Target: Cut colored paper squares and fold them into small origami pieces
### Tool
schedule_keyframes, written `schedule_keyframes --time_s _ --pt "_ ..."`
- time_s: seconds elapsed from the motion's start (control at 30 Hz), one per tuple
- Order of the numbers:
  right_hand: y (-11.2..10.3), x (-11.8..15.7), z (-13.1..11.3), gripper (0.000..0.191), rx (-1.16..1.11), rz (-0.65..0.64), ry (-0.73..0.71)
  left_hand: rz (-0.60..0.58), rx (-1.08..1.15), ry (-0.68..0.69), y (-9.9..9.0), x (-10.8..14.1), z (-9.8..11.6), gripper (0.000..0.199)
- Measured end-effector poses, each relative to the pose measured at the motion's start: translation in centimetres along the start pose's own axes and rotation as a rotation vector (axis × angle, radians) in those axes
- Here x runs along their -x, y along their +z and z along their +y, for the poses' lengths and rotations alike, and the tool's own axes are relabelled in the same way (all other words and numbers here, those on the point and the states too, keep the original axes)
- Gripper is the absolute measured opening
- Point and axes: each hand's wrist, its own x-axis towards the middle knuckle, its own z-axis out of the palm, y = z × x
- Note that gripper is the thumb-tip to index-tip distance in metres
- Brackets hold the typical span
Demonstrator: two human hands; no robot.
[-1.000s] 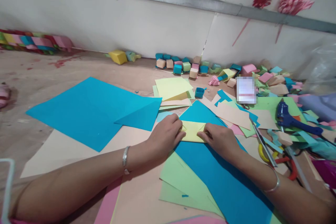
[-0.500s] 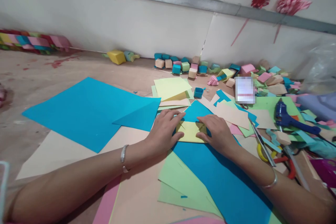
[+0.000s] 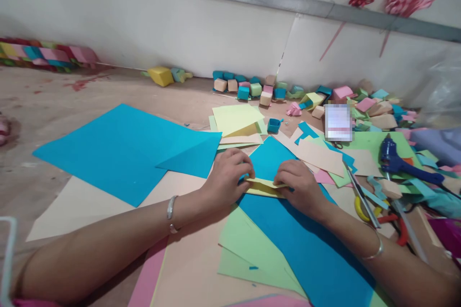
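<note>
A yellow folded paper (image 3: 264, 188) lies across a blue paper sheet (image 3: 306, 244), its far edge lifted and bent toward me. My left hand (image 3: 230, 177) pinches the left end of the yellow paper, its fingers curled. At the right end, my right hand (image 3: 298, 182) grips the same paper between thumb and fingers. Both thumbs are partly hidden by the paper and the curled fingers. Light green sheets (image 3: 257, 254) and a large peach sheet (image 3: 190, 264) lie beneath and nearer to me.
Left of my hands spreads a large blue sheet (image 3: 122, 153). On the right are a hot glue gun (image 3: 399, 163), scissors (image 3: 362, 201) and paper scraps (image 3: 320, 156). Small paper boxes (image 3: 245, 91) line the wall, and a small blue box (image 3: 274, 125) sits beyond my hands.
The yellow paper was lying flat under my fingers; its far part is now raised and bent over toward me. My fingers have curled more tightly around both ends.
</note>
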Motion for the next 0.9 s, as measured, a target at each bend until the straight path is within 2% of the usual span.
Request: schedule_keyframes --time_s 0.1,0.17,0.23,0.3,0.47,0.6,0.63,0.7,0.8,0.83,0.9 --pt "-0.4 0.2 -0.4 0.018 0.062 -0.021 -0.042 -0.014 -0.026 0.088 -0.1 0.3 0.1 0.013" --pt "-0.9 0.4 -1.1 0.018 0.156 -0.085 -0.073 -0.027 -0.097 0.174 -0.4 0.7 0.2 0.014" --pt "-1.3 0.6 -2.0 0.014 0.251 -0.169 -0.084 -0.084 -0.171 0.267 -0.8 1.0 0.4 0.015" --pt "-1.7 0.8 -3.0 0.01 0.316 -0.223 -0.079 -0.148 -0.224 0.321 -1.2 1.2 0.6 0.026" --pt "-1.8 1.4 -4.4 0.017 0.453 -0.202 -0.151 -0.177 -0.269 0.31 -1.3 1.4 0.8 0.032" --pt "-1.3 1.9 -4.2 0.027 0.568 -0.171 -0.225 -0.143 -0.184 0.274 -0.9 1.5 0.8 0.022" --pt "-1.2 1.9 -4.0 0.027 0.576 -0.147 -0.228 -0.109 -0.129 0.252 -0.8 1.5 0.9 0.019" --pt "-1.2 1.8 -3.6 0.026 0.582 -0.06 -0.209 0.019 0.052 0.139 -0.7 1.5 1.1 0.026" --pt "-1.5 1.3 -3.1 0.027 0.591 0.15 -0.14 0.214 0.501 -0.164 -0.6 1.3 1.6 0.042" --pt "-1.6 1.1 -3.1 0.029 0.593 0.212 -0.121 0.218 0.686 -0.244 -0.5 1.3 1.9 0.044" --pt "-1.8 0.9 -3.5 0.033 0.584 0.28 -0.105 0.109 1.05 -0.312 -0.1 1.3 2.7 0.048"
